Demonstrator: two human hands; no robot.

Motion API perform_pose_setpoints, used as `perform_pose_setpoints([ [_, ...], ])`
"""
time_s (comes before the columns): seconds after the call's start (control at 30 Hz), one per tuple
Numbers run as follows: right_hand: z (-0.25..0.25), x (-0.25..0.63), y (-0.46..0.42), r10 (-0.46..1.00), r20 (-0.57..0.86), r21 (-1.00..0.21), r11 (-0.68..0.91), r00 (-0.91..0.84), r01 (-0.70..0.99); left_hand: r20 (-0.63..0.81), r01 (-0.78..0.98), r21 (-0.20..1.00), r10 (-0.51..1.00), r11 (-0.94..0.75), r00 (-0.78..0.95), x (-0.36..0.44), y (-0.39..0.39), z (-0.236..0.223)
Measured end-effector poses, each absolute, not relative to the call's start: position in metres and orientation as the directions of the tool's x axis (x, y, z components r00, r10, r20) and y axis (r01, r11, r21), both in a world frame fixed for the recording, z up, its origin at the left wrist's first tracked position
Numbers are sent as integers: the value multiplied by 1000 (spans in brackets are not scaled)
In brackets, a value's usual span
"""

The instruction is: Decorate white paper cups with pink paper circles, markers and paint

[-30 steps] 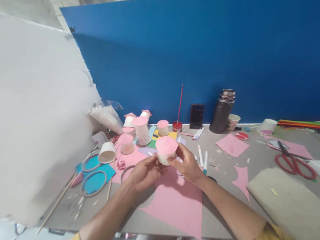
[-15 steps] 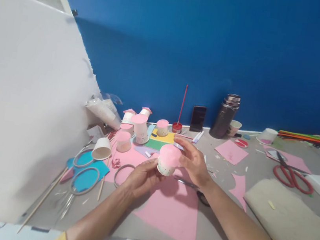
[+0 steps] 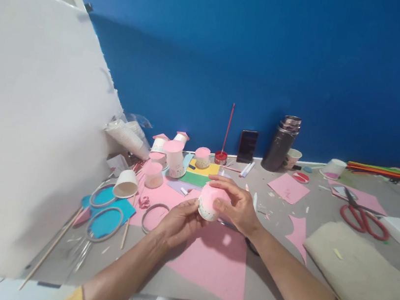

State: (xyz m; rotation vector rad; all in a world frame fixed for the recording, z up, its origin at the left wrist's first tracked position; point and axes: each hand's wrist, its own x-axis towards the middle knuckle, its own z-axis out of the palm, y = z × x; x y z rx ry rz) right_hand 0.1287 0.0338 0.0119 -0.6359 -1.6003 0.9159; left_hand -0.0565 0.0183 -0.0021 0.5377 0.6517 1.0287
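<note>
I hold a small white paper cup [image 3: 208, 204] capped with pink paper above the table. My left hand [image 3: 178, 222] pinches its lower left side from below. My right hand [image 3: 237, 204] curls over the pink top and right side, fingers pressing the paper down around the rim. Under both hands lies a large pink paper sheet [image 3: 214, 260]. Black scissors [image 3: 247, 237] lie partly hidden beneath my right wrist.
Several pink-topped cups [image 3: 174, 159] stand at the back left beside a tipped white cup [image 3: 125, 184] and metal rings [image 3: 105, 216] on blue paper. A dark flask [image 3: 280, 144], phone [image 3: 247, 146], red scissors [image 3: 363, 217], pink scraps [image 3: 289, 188] and a big white sheet [image 3: 27, 135] surround the area.
My right hand has moved from beside the cup to over its pink top, folding the paper down. The cup has dropped slightly lower.
</note>
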Motion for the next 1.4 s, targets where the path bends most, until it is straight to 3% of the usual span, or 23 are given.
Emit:
perform_pose_setpoints([
  [0.33, 12, 131, 34, 842, 486, -873, 481, -233, -82, -242, -651, 638, 910, 410, 336, -59, 22, -7],
  [0.53, 20, 130, 28, 711, 672, -694, 703, -207, 157, -234, -649, 649, 916, 396, 326, -58, 21, -7],
  [0.67, 23, 130, 29, 659, 728, -617, 750, -190, 237, -188, -622, 695, 927, 360, 326, -57, 19, -4],
  [0.97, 23, 131, 28, 716, 663, -688, 698, -219, 196, -193, -574, 715, 902, 400, 387, -54, 15, -2],
  [1.4, 16, 128, 33, 711, 668, -671, 703, -221, 236, -269, -562, 686, 879, 462, 394, -58, 17, -6],
])
